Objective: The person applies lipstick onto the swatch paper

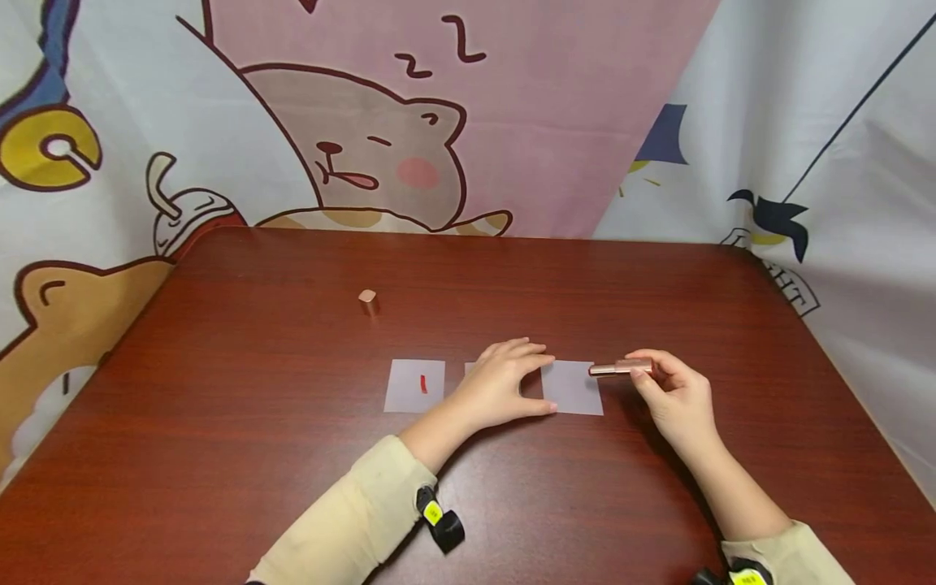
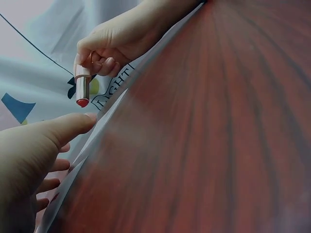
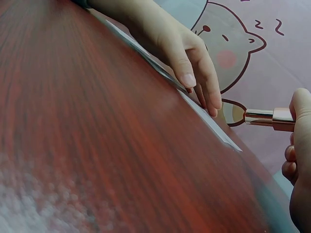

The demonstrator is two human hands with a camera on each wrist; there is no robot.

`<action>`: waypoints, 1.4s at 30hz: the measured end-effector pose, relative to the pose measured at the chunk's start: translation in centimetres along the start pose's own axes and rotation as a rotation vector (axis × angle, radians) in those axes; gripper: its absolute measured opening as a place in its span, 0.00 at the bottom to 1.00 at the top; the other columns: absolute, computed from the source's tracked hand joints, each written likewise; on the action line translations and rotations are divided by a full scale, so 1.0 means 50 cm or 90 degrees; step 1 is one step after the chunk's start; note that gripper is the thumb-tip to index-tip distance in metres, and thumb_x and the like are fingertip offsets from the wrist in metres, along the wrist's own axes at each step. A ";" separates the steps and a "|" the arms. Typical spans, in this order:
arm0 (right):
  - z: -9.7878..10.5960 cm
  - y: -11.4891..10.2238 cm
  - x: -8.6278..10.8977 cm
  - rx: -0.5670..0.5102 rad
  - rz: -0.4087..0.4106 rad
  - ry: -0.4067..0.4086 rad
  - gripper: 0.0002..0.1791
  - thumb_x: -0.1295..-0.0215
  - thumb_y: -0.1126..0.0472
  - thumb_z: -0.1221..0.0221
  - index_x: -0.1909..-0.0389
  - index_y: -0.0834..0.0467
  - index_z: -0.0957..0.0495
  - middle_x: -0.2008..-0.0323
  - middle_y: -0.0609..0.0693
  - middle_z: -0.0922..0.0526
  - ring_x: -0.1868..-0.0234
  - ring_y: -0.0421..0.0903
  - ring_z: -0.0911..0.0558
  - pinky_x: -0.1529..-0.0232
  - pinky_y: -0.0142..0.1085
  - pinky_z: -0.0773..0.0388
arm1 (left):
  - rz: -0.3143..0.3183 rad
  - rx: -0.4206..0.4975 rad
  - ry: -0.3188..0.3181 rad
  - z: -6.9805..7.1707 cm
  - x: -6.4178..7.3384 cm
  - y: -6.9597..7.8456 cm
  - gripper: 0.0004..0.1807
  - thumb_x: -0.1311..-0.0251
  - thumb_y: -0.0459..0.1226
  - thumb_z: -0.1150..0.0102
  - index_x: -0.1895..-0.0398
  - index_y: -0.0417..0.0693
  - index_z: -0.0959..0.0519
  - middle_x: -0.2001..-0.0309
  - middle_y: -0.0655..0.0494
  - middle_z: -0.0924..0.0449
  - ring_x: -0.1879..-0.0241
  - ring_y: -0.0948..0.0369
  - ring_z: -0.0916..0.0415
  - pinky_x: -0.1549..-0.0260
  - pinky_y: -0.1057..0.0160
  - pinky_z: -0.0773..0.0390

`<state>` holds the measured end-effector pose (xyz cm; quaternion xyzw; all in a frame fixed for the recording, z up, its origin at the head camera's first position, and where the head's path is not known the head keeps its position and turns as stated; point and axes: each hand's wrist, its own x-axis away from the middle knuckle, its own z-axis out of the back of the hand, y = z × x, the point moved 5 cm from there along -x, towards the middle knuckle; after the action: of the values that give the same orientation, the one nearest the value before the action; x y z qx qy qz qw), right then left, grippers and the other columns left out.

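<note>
My right hand [image 1: 680, 398] pinches a rose-gold lipstick [image 1: 620, 368] between thumb and fingers. Its red tip [image 2: 82, 102] shows in the left wrist view, pointing left over the right edge of a blank white paper [image 1: 574, 388]. My left hand [image 1: 500, 382] spreads thumb and fingers at that paper's left edge, fingertips at its corners, and holds nothing. Beneath the left hand lies another paper [image 1: 470, 368], mostly hidden. Farther left is a white paper [image 1: 405, 386] with a short red stroke [image 1: 423, 384] on it.
The lipstick's rose-gold cap [image 1: 369, 302] stands upright farther back on the brown wooden table [image 1: 241, 366]. A cartoon-printed cloth [image 1: 556, 122] hangs behind the table and at its sides. Each sleeve has a black wrist camera [image 1: 446, 528] strapped on.
</note>
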<state>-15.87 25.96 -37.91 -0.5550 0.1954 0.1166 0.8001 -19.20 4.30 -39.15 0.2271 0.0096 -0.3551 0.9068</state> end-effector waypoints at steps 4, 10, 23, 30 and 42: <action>-0.006 -0.015 -0.001 0.007 -0.001 -0.003 0.10 0.46 0.80 0.45 0.62 0.72 0.25 0.70 0.44 0.19 0.73 0.39 0.23 0.75 0.23 0.30 | 0.003 -0.003 -0.006 -0.002 -0.003 0.003 0.37 0.54 0.61 0.42 0.41 0.56 0.30 0.39 0.59 0.36 0.36 0.57 0.47 0.40 0.55 0.49; -0.017 -0.044 -0.005 0.011 0.009 -0.008 0.09 0.47 0.80 0.46 0.64 0.73 0.25 0.73 0.51 0.19 0.75 0.32 0.26 0.78 0.22 0.32 | 0.008 -0.005 -0.008 -0.004 -0.002 0.003 0.36 0.54 0.60 0.41 0.42 0.54 0.29 0.37 0.58 0.38 0.36 0.58 0.48 0.39 0.56 0.50; -0.030 -0.039 -0.011 0.045 0.013 -0.023 0.10 0.49 0.80 0.44 0.64 0.71 0.24 0.77 0.47 0.24 0.78 0.32 0.32 0.82 0.24 0.36 | 0.012 -0.022 -0.011 -0.010 -0.003 0.004 0.35 0.53 0.60 0.42 0.42 0.54 0.29 0.36 0.59 0.40 0.35 0.58 0.49 0.39 0.56 0.51; -0.034 0.001 -0.021 0.062 0.016 -0.023 0.10 0.48 0.77 0.42 0.64 0.67 0.22 0.78 0.46 0.24 0.81 0.34 0.32 0.84 0.26 0.37 | 0.004 -0.029 -0.006 -0.010 -0.004 0.007 0.35 0.53 0.60 0.42 0.43 0.53 0.28 0.37 0.57 0.39 0.36 0.57 0.48 0.39 0.57 0.50; -0.042 0.017 -0.031 0.110 0.044 -0.042 0.10 0.49 0.74 0.41 0.67 0.59 0.20 0.79 0.47 0.24 0.83 0.37 0.32 0.86 0.26 0.37 | 0.010 -0.019 0.003 -0.009 -0.005 0.005 0.34 0.52 0.60 0.42 0.44 0.54 0.27 0.37 0.58 0.38 0.36 0.58 0.48 0.40 0.56 0.49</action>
<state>-17.97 24.36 -38.57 -0.4729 0.1971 0.1451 0.8464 -19.18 4.82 -39.39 0.2147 0.0152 -0.3475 0.9127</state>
